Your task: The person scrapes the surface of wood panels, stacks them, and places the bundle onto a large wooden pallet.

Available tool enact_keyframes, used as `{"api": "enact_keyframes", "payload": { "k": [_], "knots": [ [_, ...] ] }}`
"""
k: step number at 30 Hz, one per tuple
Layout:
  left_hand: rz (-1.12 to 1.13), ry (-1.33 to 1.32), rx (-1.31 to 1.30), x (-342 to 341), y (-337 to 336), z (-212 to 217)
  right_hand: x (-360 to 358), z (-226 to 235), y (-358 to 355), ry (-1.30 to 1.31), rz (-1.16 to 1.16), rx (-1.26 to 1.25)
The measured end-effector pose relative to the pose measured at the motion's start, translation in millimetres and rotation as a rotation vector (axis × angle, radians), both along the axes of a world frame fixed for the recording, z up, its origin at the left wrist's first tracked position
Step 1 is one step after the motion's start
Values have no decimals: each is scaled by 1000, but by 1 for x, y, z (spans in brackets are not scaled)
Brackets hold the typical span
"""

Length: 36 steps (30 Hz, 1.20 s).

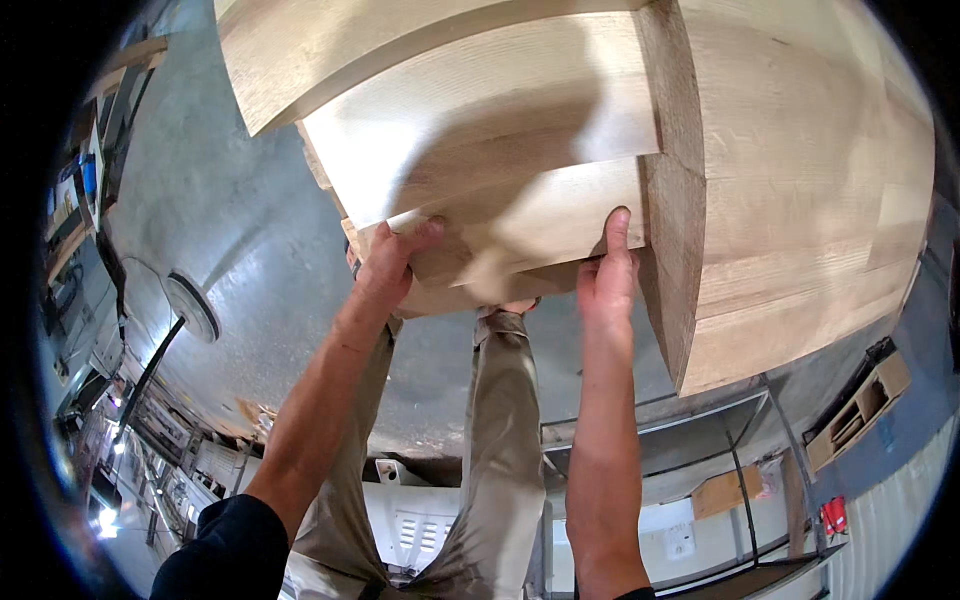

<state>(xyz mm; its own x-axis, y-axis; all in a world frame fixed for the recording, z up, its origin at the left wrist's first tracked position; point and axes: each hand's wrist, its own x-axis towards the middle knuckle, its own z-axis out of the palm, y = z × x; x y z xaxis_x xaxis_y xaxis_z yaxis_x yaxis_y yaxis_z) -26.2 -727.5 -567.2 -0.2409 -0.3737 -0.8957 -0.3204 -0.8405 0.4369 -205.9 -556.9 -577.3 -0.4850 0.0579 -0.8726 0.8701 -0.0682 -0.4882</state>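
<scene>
Both my hands grip the near edge of a pale wooden board (555, 215), which sits within a large wooden furniture piece (800, 170). My left hand (388, 265) is closed at the board's left corner, thumb on top and fingers mostly hidden below. At the right corner, my right hand (608, 280) is closed the same way, close to the thick side panel (672, 230). Behind the held board lies another wide wooden panel (480, 100), partly in shadow. The board's underside is hidden.
A round-based stand (193, 308) with a dark pole is on the grey floor (260, 370) at left. Cluttered shelving lines the far left. A metal-framed rack (750, 450) stands at the lower right, with a cardboard box (725, 493). A wooden crate (858, 410) lies beyond it.
</scene>
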Motion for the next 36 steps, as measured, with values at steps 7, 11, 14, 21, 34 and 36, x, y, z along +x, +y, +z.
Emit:
{"api": "enact_keyframes", "payload": {
  "k": [7,11,14,21,34,36],
  "knots": [
    [-90,31,11,8,-6,-2,4,6,0,-76,9,-7],
    [-108,74,-114,18,5,27,36,26,30,-42,81,-107],
    [-379,10,-257,87,7,63,97,81,70,10,381,-15],
    [-780,-80,-14,112,8,226,285,247,231,-116,-190,261],
    [-1518,91,80,112,-23,289,628,440,201,-55,-852,316],
    [-1498,-17,-79,89,28,342,640,432,205,-70,-639,489]
  ]
}}
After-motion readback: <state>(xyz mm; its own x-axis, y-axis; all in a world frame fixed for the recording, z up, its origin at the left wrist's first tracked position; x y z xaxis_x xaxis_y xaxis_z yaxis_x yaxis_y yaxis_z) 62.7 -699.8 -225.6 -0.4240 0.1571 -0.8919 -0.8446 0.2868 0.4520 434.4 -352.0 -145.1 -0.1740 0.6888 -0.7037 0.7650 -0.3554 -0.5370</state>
